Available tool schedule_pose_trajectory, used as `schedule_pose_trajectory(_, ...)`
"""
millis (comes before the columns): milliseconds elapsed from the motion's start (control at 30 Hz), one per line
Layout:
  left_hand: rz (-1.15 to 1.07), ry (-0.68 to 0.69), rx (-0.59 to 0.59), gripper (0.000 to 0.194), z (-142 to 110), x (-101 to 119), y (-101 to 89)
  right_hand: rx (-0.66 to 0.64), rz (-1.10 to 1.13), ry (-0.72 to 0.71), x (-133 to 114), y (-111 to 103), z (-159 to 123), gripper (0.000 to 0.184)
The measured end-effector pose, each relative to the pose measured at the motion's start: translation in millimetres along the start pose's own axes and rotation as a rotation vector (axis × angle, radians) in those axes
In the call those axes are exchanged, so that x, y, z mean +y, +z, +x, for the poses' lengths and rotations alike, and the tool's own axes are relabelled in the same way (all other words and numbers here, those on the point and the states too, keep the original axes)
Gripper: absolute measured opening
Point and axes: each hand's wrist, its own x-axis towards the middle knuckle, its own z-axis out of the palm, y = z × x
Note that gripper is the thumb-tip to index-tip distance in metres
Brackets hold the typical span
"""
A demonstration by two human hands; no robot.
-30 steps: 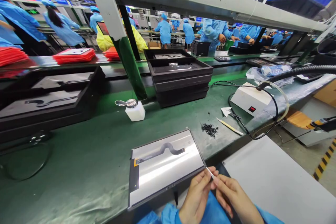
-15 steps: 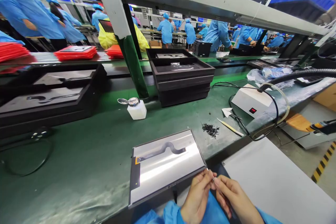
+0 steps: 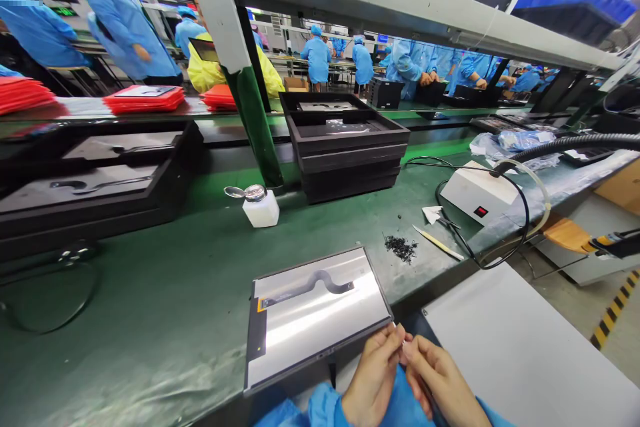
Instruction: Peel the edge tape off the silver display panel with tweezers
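Note:
A silver display panel [image 3: 313, 313] with a dark flex cable on its back lies on the green bench [image 3: 150, 320], overhanging the near edge. Just off its right corner my left hand [image 3: 373, 373] and my right hand [image 3: 437, 380] meet, fingertips pinched together on a thin white strip [image 3: 400, 332] that barely shows between them. Both hands hover over my lap, below the bench edge, close to the panel's corner.
A white dispenser bottle [image 3: 259, 207] stands behind the panel. Stacks of black trays sit at the left [image 3: 95, 187] and centre [image 3: 345, 153]. A white control box [image 3: 477, 195] with cables, a pile of black scraps [image 3: 400, 248] and a pale stick [image 3: 439, 243] lie to the right. People in blue coats work beyond.
The white strip shows less between my fingertips than a second ago; my hands have drawn slightly closer together. The panel has not moved.

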Motion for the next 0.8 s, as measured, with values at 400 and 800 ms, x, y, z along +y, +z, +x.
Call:
schedule_pose_trajectory(400, 0.019, 0.033, 0.024, 0.044, -1.2, 4.9, -2.7, -0.006, 0.041, -0.013, 1.2, 3.1, -5.2, 0.054)
schedule_pose_trajectory(800, 0.017, 0.017, 0.04, 0.046, -3.1, 6.7, -5.3, -0.072, 0.107, 0.036, 1.0, 2.9, -4.6, 0.053)
